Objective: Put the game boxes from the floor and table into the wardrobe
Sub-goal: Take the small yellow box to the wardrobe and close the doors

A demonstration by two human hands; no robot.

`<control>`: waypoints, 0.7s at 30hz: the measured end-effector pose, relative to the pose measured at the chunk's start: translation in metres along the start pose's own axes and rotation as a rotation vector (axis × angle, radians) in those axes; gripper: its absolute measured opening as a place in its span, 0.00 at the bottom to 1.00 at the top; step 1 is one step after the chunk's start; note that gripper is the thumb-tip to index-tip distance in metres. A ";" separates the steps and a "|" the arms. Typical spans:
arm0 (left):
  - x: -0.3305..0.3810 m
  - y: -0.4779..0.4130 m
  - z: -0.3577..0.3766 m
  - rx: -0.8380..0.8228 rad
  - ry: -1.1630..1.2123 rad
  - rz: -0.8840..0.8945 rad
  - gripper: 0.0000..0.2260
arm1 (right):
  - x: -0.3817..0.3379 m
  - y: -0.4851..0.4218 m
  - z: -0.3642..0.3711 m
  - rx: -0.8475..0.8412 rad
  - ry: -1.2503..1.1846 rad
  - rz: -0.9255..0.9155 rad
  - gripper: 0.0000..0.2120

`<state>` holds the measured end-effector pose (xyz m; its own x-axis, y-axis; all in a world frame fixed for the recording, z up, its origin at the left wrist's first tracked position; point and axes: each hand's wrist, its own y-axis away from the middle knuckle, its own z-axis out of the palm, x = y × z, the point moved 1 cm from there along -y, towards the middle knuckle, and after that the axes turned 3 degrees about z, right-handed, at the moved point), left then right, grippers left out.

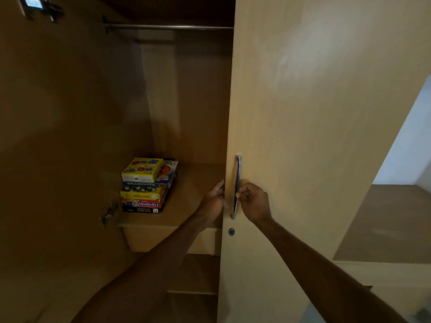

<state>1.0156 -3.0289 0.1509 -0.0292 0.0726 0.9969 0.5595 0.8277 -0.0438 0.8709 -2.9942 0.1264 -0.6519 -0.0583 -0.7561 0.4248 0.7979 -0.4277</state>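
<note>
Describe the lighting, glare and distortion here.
Head view: dim, warm light; the wardrobe interior sits in deep shadow, yet labels on the game boxes are readable; the door shows a soft sheen and the metal handle a bright glint; wide-angle distortion bows the door's edge; the far-right opening is washed out.

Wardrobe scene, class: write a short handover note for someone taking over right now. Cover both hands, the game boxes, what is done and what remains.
Right hand: pinches the handle of the door.
Left hand: at the door's edge; grip unclear.
Game boxes: stacked on a shelf inside the wardrobe.
Done: that stack is stored.
Left: floor and table are out of view, so check them for more boxes; the door is not yet shut.
</note>
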 end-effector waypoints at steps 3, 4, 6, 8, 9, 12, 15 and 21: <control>-0.006 0.007 -0.006 0.007 -0.030 -0.003 0.29 | 0.006 0.006 0.000 -0.011 -0.019 -0.026 0.04; -0.009 0.012 -0.008 0.036 -0.034 -0.009 0.27 | 0.009 0.010 -0.001 -0.012 -0.028 -0.040 0.06; -0.021 0.024 -0.015 0.133 -0.031 -0.001 0.23 | 0.012 0.023 -0.001 -0.007 -0.035 -0.062 0.08; -0.036 0.042 -0.022 0.219 -0.015 0.014 0.20 | 0.013 0.040 0.001 -0.017 -0.060 -0.037 0.10; -0.045 0.054 -0.026 0.258 -0.013 0.009 0.18 | 0.013 0.051 0.005 -0.048 -0.077 -0.009 0.10; -0.067 0.099 -0.039 0.378 -0.041 0.010 0.15 | 0.011 0.082 0.020 -0.158 -0.100 0.011 0.08; -0.082 0.158 -0.049 0.534 -0.046 0.001 0.15 | 0.000 0.117 0.041 -0.321 -0.151 0.015 0.10; -0.091 0.310 -0.074 0.925 -0.284 -0.100 0.15 | -0.059 0.203 0.102 -0.736 -0.320 -0.008 0.09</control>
<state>1.2532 -2.8204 0.0514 -0.3078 0.0093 0.9514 -0.3246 0.9389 -0.1142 1.0593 -2.8904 0.0334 -0.3942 -0.1454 -0.9075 -0.1746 0.9813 -0.0814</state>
